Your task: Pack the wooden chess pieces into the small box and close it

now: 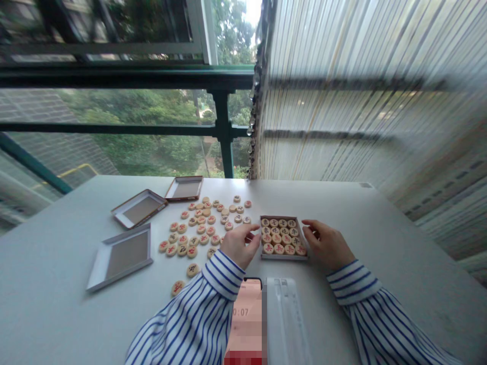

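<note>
A shallow box stands on the table in front of me, filled with rows of round Chinese chess pieces in red and black characters. At its left side is my left hand, thumb and forefinger apart, tips at or very near the wall. My right hand flanks the right side, fingers bent and parted from the thumb; whether it touches the box I cannot tell. Neither hand has a piece between its fingers. Many loose Chinese chess pieces lie scattered left of the box, a few partly hidden by my left hand and sleeve.
Three shallow trays or lids lie at the left of the white table. A phone showing a timer and a white case lie near me. Behind the table are a green railing and a string curtain.
</note>
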{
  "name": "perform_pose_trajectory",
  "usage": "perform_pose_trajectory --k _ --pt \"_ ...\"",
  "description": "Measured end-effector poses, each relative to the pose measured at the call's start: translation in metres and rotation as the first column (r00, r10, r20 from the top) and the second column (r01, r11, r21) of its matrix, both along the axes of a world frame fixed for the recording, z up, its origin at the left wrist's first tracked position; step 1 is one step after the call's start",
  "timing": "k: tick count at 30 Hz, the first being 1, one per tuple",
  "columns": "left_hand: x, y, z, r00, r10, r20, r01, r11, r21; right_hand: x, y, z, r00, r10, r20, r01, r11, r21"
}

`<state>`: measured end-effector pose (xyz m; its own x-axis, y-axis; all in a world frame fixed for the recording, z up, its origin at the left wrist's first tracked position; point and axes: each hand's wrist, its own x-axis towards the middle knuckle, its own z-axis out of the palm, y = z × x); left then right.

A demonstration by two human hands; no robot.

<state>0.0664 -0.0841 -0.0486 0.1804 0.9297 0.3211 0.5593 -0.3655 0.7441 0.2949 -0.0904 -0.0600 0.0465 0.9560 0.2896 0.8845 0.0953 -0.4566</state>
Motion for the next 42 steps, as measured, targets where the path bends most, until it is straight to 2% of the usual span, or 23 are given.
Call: perform_pose_trajectory --k 6,8,11,17,20,23,26,29,31,36,42 --pt "-0.019 -0.001 0.015 0.998 0.017 0.066 -0.016 1.000 -0.007 -0.001 -0.001 0.002 0.999 0.031 -0.012 -0.030 0.994 0.109" --pt "-0.032 0.000 0.020 0.996 0.007 0.086 -0.008 1.000 0.009 -0.002 -0.001 0.003 0.999 0.043 -0.002 -0.042 0.990 0.138" --pt "-0.059 0.005 0.026 0.989 0.056 0.134 -0.057 0.998 0.008 -0.003 -0.002 0.006 0.998 0.066 0.008 -0.066 0.982 0.179" --pt "-0.111 0.020 0.027 0.970 0.150 0.191 -0.144 0.989 -0.042 -0.011 -0.003 0.014 0.992 0.127 0.015 -0.127 0.968 0.216" --pt "-0.126 0.026 0.026 0.981 0.132 0.141 -0.128 0.991 -0.036 -0.019 -0.001 0.021 0.986 0.165 0.011 -0.163 0.960 0.226" --pt "-0.131 0.032 0.024 0.995 0.095 0.043 -0.095 0.995 0.002 -0.029 0.001 0.030 0.982 0.191 0.008 -0.188 0.955 0.228" --pt "-0.131 0.037 0.018 0.995 0.075 -0.071 -0.066 0.991 0.119 -0.042 0.004 0.038 0.975 0.221 0.013 -0.219 0.955 0.202" --pt "-0.129 0.039 0.006 0.985 0.012 -0.172 0.035 0.963 0.268 -0.057 0.008 0.045 0.964 0.264 0.023 -0.263 0.946 0.187" --pt "-0.127 0.038 -0.002 0.970 -0.030 -0.240 0.105 0.945 0.309 -0.068 0.011 0.049 0.954 0.297 0.038 -0.299 0.941 0.158" --pt "-0.123 0.033 -0.012 0.933 -0.073 -0.354 0.182 0.941 0.287 -0.099 0.015 0.057 0.909 0.408 0.081 -0.415 0.906 0.090" --pt "-0.121 0.034 -0.019 0.887 -0.076 -0.455 0.184 0.963 0.199 -0.123 0.011 0.050 0.831 0.530 0.167 -0.542 0.840 0.029"
